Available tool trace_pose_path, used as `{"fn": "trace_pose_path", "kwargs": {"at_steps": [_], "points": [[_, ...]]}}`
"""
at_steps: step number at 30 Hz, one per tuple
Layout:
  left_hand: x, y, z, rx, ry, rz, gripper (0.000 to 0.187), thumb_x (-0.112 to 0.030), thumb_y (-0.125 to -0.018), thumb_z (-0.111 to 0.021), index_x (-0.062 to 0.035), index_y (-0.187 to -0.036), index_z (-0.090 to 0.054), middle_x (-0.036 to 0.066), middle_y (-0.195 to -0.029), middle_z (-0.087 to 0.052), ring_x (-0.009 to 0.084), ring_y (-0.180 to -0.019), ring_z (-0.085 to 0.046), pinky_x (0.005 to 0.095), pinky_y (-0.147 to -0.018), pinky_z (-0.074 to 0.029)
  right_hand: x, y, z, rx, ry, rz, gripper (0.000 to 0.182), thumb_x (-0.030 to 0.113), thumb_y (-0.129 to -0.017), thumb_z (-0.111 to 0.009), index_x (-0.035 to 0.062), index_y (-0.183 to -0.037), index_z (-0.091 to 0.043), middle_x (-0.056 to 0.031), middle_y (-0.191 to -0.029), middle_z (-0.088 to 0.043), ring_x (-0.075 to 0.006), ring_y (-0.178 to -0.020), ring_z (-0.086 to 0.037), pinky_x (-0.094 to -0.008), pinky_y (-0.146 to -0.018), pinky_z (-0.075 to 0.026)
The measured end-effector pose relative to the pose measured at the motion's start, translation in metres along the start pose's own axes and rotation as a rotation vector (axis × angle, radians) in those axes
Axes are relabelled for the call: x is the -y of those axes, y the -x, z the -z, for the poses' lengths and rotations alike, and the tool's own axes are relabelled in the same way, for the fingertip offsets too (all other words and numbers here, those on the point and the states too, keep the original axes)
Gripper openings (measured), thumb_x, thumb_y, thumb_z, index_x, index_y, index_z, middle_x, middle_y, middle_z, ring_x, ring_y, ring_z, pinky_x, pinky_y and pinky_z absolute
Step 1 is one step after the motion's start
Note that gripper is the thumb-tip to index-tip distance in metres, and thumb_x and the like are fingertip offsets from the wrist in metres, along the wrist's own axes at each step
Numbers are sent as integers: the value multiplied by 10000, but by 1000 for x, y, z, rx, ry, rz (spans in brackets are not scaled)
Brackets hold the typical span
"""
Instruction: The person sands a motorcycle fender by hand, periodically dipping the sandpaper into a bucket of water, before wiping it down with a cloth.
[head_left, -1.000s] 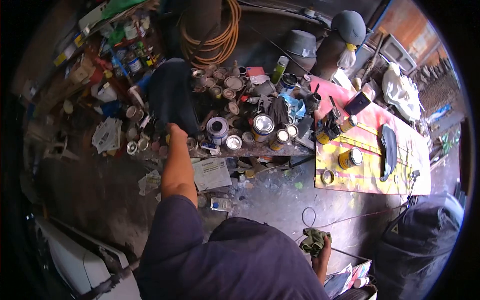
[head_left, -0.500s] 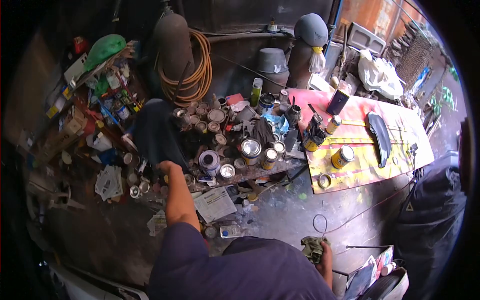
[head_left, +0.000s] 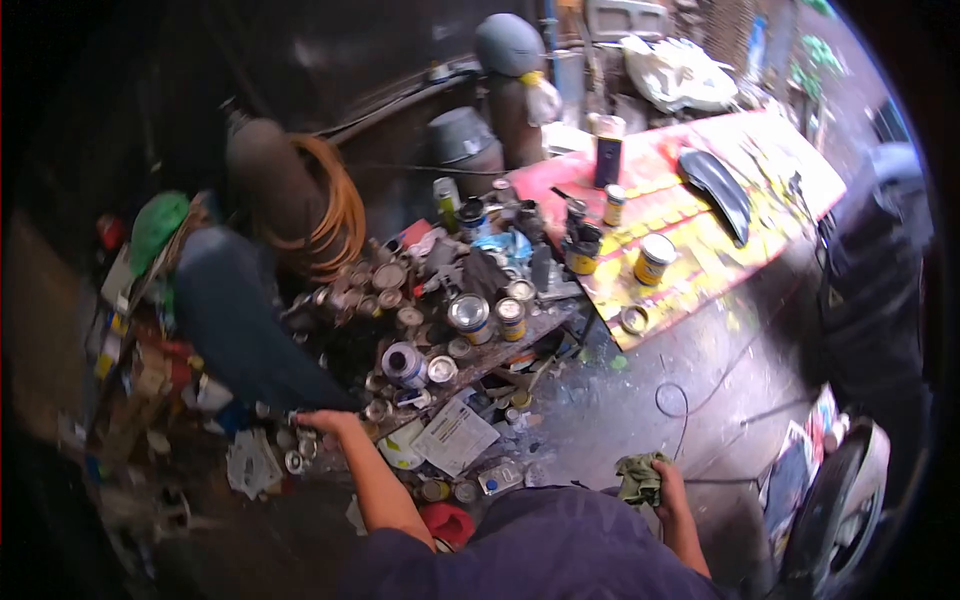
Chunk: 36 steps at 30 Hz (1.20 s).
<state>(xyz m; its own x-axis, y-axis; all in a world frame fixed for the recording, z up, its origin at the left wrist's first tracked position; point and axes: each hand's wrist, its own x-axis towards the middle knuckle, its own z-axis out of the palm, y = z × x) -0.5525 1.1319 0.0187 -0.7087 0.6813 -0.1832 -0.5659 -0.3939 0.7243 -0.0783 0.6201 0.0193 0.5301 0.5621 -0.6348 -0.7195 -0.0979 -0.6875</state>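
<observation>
My left hand point(head_left: 328, 420) grips the lower end of a long, dark grey-blue curved panel point(head_left: 245, 315). The panel slants up to the left, above the cluttered floor and beside the bench. Its exact kind cannot be told. Low in front of my body, my right hand point(head_left: 672, 487) is closed around a crumpled olive-green cloth point(head_left: 638, 478). Closest to the held panel stand several small used cans point(head_left: 388, 275) and a larger open paint can point(head_left: 404, 364) on the bench.
A pink and yellow board point(head_left: 690, 290) carries paint cans and a black curved part point(head_left: 716, 195). Behind the bench, an orange hose point(head_left: 340, 205) coils round a cylinder. A person in dark clothes point(head_left: 875, 270) stands at right. A thin cable point(head_left: 700, 395) crosses the floor.
The view has swung, so the bench and board sit further left and tilted. My left hand and the panel are lower in view, with more of the panel showing. The cloth stays in my right hand.
</observation>
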Motion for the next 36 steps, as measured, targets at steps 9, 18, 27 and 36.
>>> {"fn": "trace_pose_path", "kwargs": {"at_steps": [9, 18, 27, 36], "points": [[16, 253, -72, 657, -276, 369, 791, -625, -959, -367, 1, -1439, -425, 176, -1458, -479, 351, -1259, -512, 478, -1133, -358, -5, 61, 76, -143, -91, 90, 277, 235, -911, -623, 30, -1097, -635, -75, -938, -691, -172, -828, -662, -337, -741, -534], [112, 485, 10, 1551, -672, 805, 737, -607, -1008, -280, 0, -1367, -497, 162, -1312, -580, 307, -1207, -539, 448, -1102, -375, -96, 214, 228, -540, -512, 207, 357, 248, -911, -624, 21, -1186, -608, -78, -1039, -693, -165, -886, -670, -315, -772, -540], [54, 776, 145, 1879, -843, 1481, 750, -674, -995, -267, -8, -1175, -562, 132, -1224, -641, 270, -1143, -593, 392, -1035, -426, -140, 396, 348, -753, -990, 428, 335, 303, -988, -521, 28, -1134, -644, -93, -1082, -701, -203, -959, -688, -339, -821, -554], [65, 962, 224, 2060, -1020, 1496, 763, -699, -983, -277, -20, -1208, -542, 133, -1229, -631, 276, -1129, -587, 390, -1027, -419, -164, 423, 502, -1357, -733, 429, 559, 504, -1008, -511, -22, -1132, -654, -77, -1043, -676, -167, -939, -604, -330, -848, -481]]}}
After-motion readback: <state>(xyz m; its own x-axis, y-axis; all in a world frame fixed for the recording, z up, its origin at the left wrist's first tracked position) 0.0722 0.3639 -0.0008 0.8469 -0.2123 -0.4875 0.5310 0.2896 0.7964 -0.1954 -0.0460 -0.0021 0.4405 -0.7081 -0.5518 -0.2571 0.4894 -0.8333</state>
